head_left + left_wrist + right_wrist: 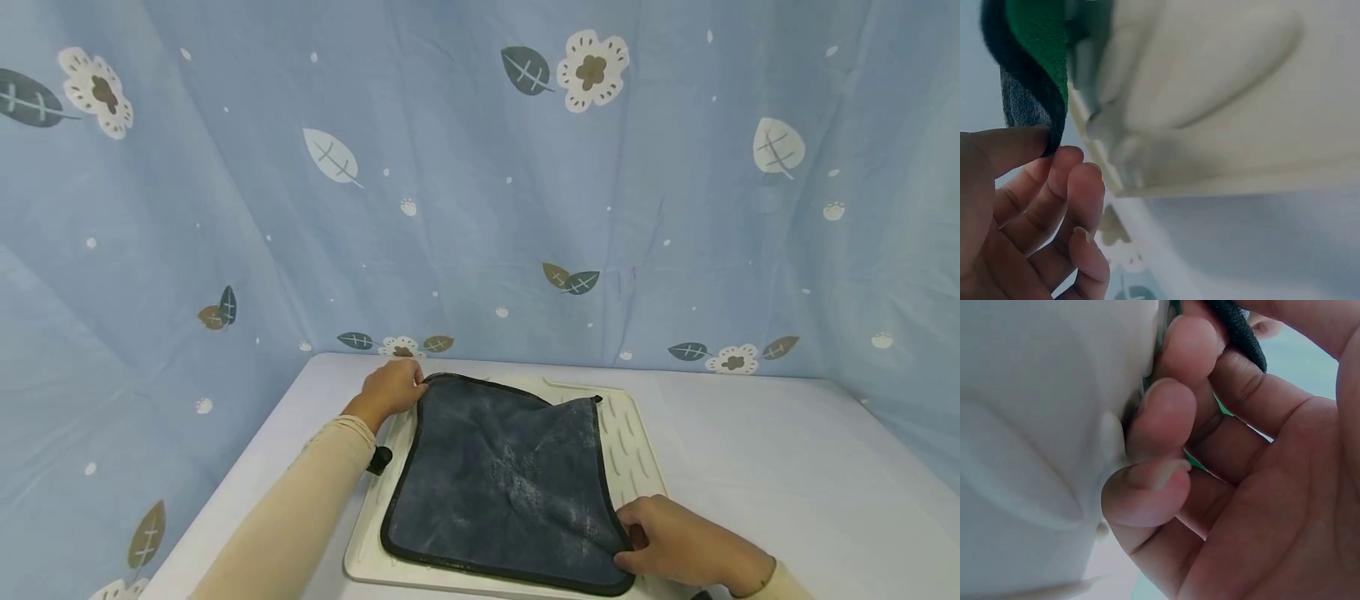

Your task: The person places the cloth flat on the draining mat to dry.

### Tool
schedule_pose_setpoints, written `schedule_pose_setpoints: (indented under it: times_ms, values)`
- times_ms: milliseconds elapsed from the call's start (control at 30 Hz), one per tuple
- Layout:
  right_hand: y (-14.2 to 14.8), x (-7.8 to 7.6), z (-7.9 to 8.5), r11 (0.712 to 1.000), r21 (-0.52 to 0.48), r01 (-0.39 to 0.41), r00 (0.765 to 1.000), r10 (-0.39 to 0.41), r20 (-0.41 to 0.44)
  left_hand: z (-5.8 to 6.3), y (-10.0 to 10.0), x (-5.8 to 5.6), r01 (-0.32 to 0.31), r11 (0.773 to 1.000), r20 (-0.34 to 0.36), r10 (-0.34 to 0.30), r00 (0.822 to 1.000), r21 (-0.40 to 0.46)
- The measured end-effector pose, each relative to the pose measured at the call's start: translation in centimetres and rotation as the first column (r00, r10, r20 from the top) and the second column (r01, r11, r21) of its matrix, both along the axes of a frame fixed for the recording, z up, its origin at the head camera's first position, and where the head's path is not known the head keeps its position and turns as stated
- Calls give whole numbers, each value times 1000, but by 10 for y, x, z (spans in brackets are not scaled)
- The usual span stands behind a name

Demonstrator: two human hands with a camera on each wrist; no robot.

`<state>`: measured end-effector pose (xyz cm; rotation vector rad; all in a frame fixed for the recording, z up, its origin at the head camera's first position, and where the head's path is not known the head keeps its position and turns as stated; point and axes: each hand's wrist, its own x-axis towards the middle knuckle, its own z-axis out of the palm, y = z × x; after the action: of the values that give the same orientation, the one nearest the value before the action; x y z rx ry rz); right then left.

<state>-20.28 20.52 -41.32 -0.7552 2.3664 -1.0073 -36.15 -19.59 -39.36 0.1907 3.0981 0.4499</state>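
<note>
A dark grey cloth (495, 475) with a black bound edge lies spread and slightly rumpled over a cream ridged tray (630, 442). My left hand (390, 390) pinches the cloth's far left corner between thumb and fingers; in the left wrist view the cloth's green underside (1038, 37) shows above the fingertips. At the near right, my right hand (667, 537) holds the cloth's right edge close to its corner. In the right wrist view the black edging (1235, 328) runs between thumb and fingers, which are right at the tray. The far right corner of the cloth is raised and folded.
The tray stands on a white-covered table (765, 467), with more table surface to its right. A blue curtain (465, 183) with leaves and flowers hangs behind and at the sides. Beside the left wrist is a small black object (380, 460).
</note>
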Motion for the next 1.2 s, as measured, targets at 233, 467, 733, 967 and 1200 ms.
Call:
schedule_pose_setpoints:
  times_ms: [233,467,733,967,1200]
  values:
    - [-2,-1,1,1000,-6,7,1000,-7,8,-7,1,0,6,1000,49,-7,999,13]
    - [-3,-8,-1,1000,-15,7,1000,-6,18,-3,-3,8,17,999,75,-20,997,45]
    - [3,-18,3,997,-76,15,1000,-15,1,5,-6,51,95,992,-23,-93,995,86]
    - [2,-22,5,994,-76,74,997,-73,18,14,-14,107,166,981,-23,-164,986,96]
    - [-1,-16,0,992,-110,54,995,-44,94,7,-26,138,188,971,113,-205,972,148]
